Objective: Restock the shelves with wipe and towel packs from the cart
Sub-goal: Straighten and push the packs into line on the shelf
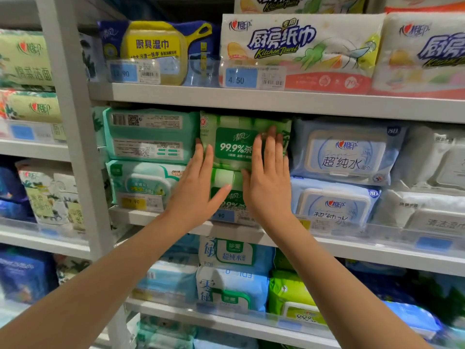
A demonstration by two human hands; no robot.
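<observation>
Head view. Both arms reach up and forward to the middle shelf (364, 255) of a white rack.

Task item: an upper green wipe pack (235, 144) lies on top of a lower green wipe pack (224, 180). The two form a stack about midway along the shelf, at its front edge. The upper pack's top sits just under the shelf board above (251, 99).

Left hand (201, 187): flat, fingers straight and together. The fingertips are on the left edge of the upper pack, and the thumb is splayed out across the face of the lower pack. It presses; no curl round anything.

Right hand (269, 177): also flat, fingers straight and slightly spread. They lie on the right part of the upper pack's face, with the palm over the right side of the lower pack. It likewise presses and does not grip.

The printed green label panel of the upper pack shows in the gap between the two hands.

Neighbours on the same shelf:
- Two teal wipe packs (151, 136) are stacked just left of the green stack, touching it.
- Two pale blue lidded wipe packs (347, 152) are stacked just right of it.

Shelf above:
- A kitchen towel pack (297, 51) sits over the green stack, with a blue price tag (241, 79) reading 4.50 at the front edge.
- A blue and yellow wipe pack (156, 46) lies to its left.

Shelves below hold more blue and green packs. No cart is in view.
</observation>
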